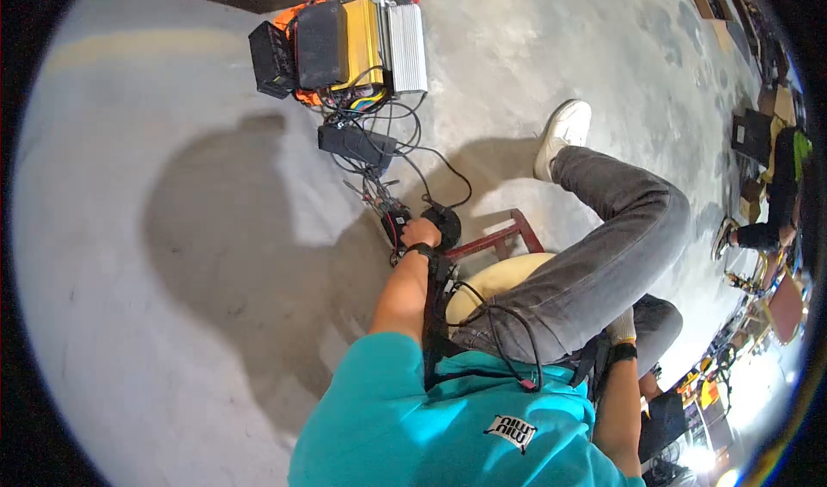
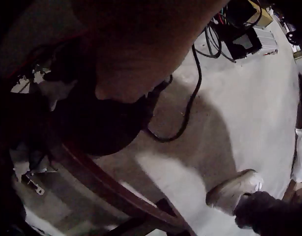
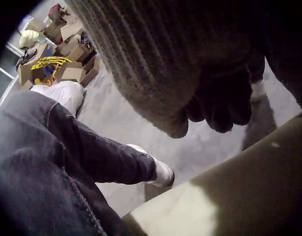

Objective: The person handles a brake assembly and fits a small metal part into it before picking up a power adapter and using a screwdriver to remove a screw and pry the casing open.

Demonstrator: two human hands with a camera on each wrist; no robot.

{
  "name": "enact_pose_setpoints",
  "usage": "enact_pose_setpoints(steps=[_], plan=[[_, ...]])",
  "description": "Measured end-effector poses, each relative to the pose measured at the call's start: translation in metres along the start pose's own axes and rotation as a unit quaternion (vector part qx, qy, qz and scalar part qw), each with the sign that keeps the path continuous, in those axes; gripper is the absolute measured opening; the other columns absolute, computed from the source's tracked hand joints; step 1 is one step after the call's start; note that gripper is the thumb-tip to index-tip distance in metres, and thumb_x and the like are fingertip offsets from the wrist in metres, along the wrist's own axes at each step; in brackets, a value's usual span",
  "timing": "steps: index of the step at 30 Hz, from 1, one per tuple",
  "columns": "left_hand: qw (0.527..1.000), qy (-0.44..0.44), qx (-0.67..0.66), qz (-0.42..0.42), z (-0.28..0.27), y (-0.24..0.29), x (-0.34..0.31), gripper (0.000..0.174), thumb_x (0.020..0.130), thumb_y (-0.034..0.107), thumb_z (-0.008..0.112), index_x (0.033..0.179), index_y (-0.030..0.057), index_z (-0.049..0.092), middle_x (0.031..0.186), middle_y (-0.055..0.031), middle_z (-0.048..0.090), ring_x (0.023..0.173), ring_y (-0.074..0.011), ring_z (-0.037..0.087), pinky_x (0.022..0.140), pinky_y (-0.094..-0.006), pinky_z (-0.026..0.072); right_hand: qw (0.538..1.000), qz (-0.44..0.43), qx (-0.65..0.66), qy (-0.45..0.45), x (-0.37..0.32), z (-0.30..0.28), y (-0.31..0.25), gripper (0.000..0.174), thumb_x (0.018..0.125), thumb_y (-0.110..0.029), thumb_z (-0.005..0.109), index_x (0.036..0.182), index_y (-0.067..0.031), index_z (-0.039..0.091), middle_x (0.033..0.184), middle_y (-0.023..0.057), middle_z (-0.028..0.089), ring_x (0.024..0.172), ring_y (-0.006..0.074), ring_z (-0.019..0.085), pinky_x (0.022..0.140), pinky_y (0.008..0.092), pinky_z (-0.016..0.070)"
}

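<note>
My bare left hand (image 1: 420, 232) is at a black round object (image 1: 444, 225), beside a small black device (image 1: 395, 225) with loose wires. In the left wrist view the hand (image 2: 136, 64) overlaps the dark round object (image 2: 104, 125); its fingertips are hidden, so the grip is unclear. A black cable (image 2: 195, 93) runs beyond it. My right hand (image 1: 620, 326), in a knitted glove, rests low by the thighs. The right wrist view shows the glove (image 3: 160, 64) with dark fingers (image 3: 224, 101) loosely bent and nothing visible in them, above a pale yellow seat (image 3: 175, 211).
A yellow case (image 1: 362, 43), a silver finned case (image 1: 407, 47) and black boxes stand at the top of the head view, with a black adapter (image 1: 357, 145) and tangled cables below. A red metal frame (image 1: 482, 244) is near the left hand. Another person's leg (image 1: 756, 234) is at right.
</note>
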State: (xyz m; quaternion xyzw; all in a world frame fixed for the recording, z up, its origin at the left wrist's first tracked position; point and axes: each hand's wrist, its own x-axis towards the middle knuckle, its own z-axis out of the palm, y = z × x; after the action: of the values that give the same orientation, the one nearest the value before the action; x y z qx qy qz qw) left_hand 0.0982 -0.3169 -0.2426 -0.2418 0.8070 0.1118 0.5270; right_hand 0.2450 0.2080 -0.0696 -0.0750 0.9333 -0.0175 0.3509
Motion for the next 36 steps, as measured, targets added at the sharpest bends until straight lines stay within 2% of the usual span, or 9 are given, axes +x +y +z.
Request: enact_pose_setpoints(steps=[4,10,13,16,21,23,28,32,36], plan=[[0.96,0.147,-0.231,-0.052,-0.054,-0.009,0.006,0.026,0.084,0.016,0.061,0.096,-0.0032,0.073,0.106,-0.03,0.07,0.102,-0.0458,0.068,0.088,-0.0531,0.0542,1.0,-0.022,-0.009,0.017,0.003,0.003,0.004,0.037,0.092,-0.028,0.055,0.116,-0.0054,0.07,0.121,0.0158,0.07,0.117,0.0353,0.061,0.103,0.0462,0.0457],[0.852,0.365,-0.374,-0.01,-0.079,-0.08,0.162,0.02,0.084,0.013,0.06,0.09,-0.0032,0.07,0.099,-0.0282,0.072,0.095,-0.0488,0.067,0.082,-0.0499,0.0533,0.997,-0.062,-0.047,0.029,0.005,0.004,0.009,0.036,0.092,-0.027,0.053,0.115,-0.0054,0.071,0.12,0.0157,0.07,0.117,0.0354,0.061,0.101,0.0465,0.0462],[0.826,0.243,-0.506,-0.06,-0.105,-0.081,0.178,0.021,0.088,0.013,0.06,0.092,-0.0054,0.069,0.094,-0.0245,0.073,0.089,-0.0452,0.069,0.08,-0.048,0.0534,0.996,-0.053,-0.07,0.027,0.0,0.009,0.012,0.034,0.092,-0.025,0.053,0.113,-0.0054,0.071,0.12,0.0158,0.07,0.117,0.0355,0.061,0.101,0.0465,0.0463],[0.727,0.108,-0.65,-0.192,-0.141,-0.06,0.138,0.027,0.095,0.013,0.056,0.1,-0.011,0.067,0.09,-0.0214,0.071,0.079,-0.0338,0.074,0.067,-0.0468,0.0588,0.999,-0.01,-0.034,-0.006,-0.002,-0.008,0.001,0.034,0.092,-0.023,0.053,0.115,-0.0058,0.071,0.121,0.0157,0.07,0.118,0.0351,0.06,0.102,0.0464,0.0455],[0.739,0.033,-0.663,-0.114,-0.136,-0.036,0.109,0.046,0.099,0.034,0.063,0.113,-0.0097,0.061,0.088,-0.0217,0.07,0.07,-0.0348,0.074,0.055,-0.0365,0.0611,0.999,-0.025,-0.027,0.007,-0.002,-0.014,0.0,0.034,0.092,-0.022,0.053,0.116,-0.0061,0.07,0.122,0.016,0.069,0.118,0.0343,0.06,0.102,0.0467,0.0455],[0.778,-0.034,-0.622,-0.083,-0.132,-0.036,0.115,0.067,0.101,0.054,0.053,0.128,-0.007,0.052,0.085,-0.0199,0.07,0.07,-0.0338,0.075,0.048,-0.0388,0.0565,0.999,-0.008,-0.026,-0.028,-0.001,-0.025,-0.004,0.033,0.091,-0.022,0.054,0.116,-0.0064,0.07,0.12,0.0158,0.07,0.117,0.0341,0.061,0.101,0.0465,0.0459],[0.754,-0.003,-0.651,-0.09,-0.124,-0.044,0.158,0.083,0.095,0.077,0.038,0.122,0.0025,0.063,0.073,-0.0138,0.069,0.064,-0.0276,0.073,0.041,-0.0372,0.0442,0.994,0.061,-0.009,-0.093,-0.003,-0.039,-0.003,0.037,0.093,-0.024,0.053,0.119,-0.0044,0.069,0.122,0.016,0.069,0.119,0.0369,0.059,0.102,0.0447,0.0457],[0.854,-0.049,-0.502,-0.128,-0.124,-0.043,0.199,0.081,0.09,0.076,0.051,0.109,-0.0004,0.069,0.101,-0.013,0.068,0.074,-0.0277,0.067,0.057,-0.043,0.0533,0.998,0.008,-0.039,-0.038,-0.017,-0.039,-0.002,0.032,0.091,-0.022,0.055,0.113,-0.0048,0.071,0.116,0.0159,0.07,0.116,0.0355,0.061,0.1,0.0456,0.0463],[0.834,0.013,-0.519,-0.187,-0.151,-0.022,0.149,0.087,0.087,0.072,0.061,0.126,-0.006,0.063,0.121,-0.0148,0.065,0.099,-0.0319,0.066,0.074,-0.0455,0.0567,1.0,0.019,0.008,0.001,-0.017,-0.048,-0.017,0.032,0.088,-0.023,0.058,0.11,-0.0044,0.071,0.116,0.0164,0.07,0.118,0.0342,0.06,0.1,0.0455,0.0466]])
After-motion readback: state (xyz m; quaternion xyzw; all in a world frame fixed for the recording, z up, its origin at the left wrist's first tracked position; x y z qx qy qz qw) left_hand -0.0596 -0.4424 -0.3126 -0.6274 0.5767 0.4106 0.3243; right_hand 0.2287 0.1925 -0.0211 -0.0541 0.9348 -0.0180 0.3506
